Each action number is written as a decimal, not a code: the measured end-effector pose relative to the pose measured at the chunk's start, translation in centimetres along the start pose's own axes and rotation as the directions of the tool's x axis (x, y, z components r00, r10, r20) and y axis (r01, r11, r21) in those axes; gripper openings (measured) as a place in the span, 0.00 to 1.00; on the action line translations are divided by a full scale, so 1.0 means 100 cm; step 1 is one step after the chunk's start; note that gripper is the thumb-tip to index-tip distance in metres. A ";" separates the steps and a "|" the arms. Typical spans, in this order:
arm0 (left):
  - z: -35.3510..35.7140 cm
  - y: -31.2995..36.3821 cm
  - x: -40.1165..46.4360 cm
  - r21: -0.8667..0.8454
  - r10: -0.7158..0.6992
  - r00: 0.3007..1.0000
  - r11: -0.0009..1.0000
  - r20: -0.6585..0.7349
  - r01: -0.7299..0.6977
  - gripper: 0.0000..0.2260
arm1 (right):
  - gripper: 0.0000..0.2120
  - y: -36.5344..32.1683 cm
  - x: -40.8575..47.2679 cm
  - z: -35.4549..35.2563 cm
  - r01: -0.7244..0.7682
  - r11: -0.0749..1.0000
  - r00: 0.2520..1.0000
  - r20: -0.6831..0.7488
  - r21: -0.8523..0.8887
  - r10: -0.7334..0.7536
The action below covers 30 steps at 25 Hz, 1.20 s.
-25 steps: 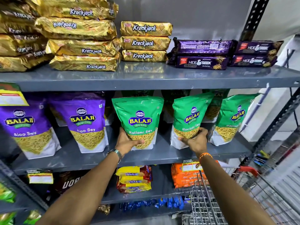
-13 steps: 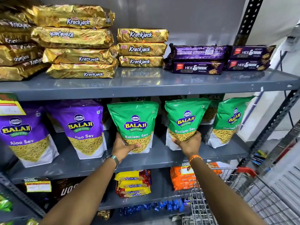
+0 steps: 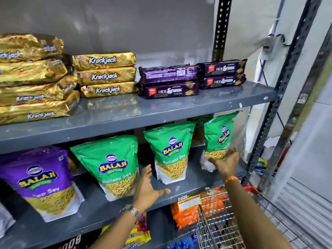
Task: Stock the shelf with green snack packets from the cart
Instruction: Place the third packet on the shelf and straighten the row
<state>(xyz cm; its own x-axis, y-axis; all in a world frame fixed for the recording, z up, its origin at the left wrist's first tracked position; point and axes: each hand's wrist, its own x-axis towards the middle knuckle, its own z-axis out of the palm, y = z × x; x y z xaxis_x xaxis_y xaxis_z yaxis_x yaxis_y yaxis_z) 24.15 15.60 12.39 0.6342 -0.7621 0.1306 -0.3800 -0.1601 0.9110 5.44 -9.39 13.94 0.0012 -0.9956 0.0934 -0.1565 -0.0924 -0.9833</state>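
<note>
Head view: three green snack packets upright along the middle shelf [image 3: 179,193], at nine [image 3: 109,164], centre [image 3: 170,150] and two o'clock [image 3: 220,137]. Left hand [image 3: 147,190] spread, fingers apart, touching nothing, between the first two. Right hand [image 3: 225,161] open, palm up, against the right packet's base. Cart [image 3: 212,229] at five o'clock. Probably light, soft, crinkly pouches with brittle contents; best gripped at the side seams, not squeezed.

Grey metal middle shelf [image 3: 100,211] bearing upright pouches, a purple Aloo Sev pouch [image 3: 41,180] at left, three green Ratlami Sev pouches [image 3: 168,150] to its right, upper shelf [image 3: 161,112] carrying stacked gold Krackjack packs [image 3: 106,75] beside purple Hide & Seek packs [image 3: 170,83]
</note>
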 end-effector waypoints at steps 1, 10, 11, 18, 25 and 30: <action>0.008 0.004 0.011 0.007 -0.013 1.000 1.000 0.012 0.013 0.52 | 0.59 0.000 0.005 -0.001 0.014 0.997 0.999 0.038 -0.073 -0.011; 0.038 0.010 0.073 -0.257 -0.238 0.965 0.945 -0.108 0.204 0.47 | 0.55 0.016 0.018 0.002 0.081 0.993 0.997 0.027 -0.086 -0.079; 0.039 0.008 0.075 -0.264 -0.243 0.965 0.941 -0.096 0.211 0.47 | 0.56 0.017 0.018 0.001 0.083 0.994 0.997 0.003 -0.070 -0.083; 0.040 0.009 0.076 -0.249 -0.237 0.969 0.945 -0.074 0.212 0.49 | 0.52 0.014 0.033 -0.011 0.074 0.997 0.989 0.127 0.006 -0.074; 0.040 0.009 0.074 -0.224 -0.256 0.964 0.946 -0.068 0.235 0.48 | 0.53 0.013 0.033 -0.015 0.055 0.998 0.985 0.163 -0.040 -0.048; 0.040 0.007 0.071 -0.192 -0.267 0.963 0.948 -0.049 0.253 0.48 | 0.51 0.008 0.032 -0.016 0.026 0.995 0.982 0.187 -0.092 -0.008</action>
<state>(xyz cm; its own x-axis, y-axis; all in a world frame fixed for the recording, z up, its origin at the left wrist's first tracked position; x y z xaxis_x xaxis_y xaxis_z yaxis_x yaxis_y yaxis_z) 25.70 7.53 12.35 0.7446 -0.6603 -0.0981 -0.0707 -0.2242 0.9720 3.72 -12.66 13.75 0.1876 -0.9797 0.0706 -0.2464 -0.1165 -0.9621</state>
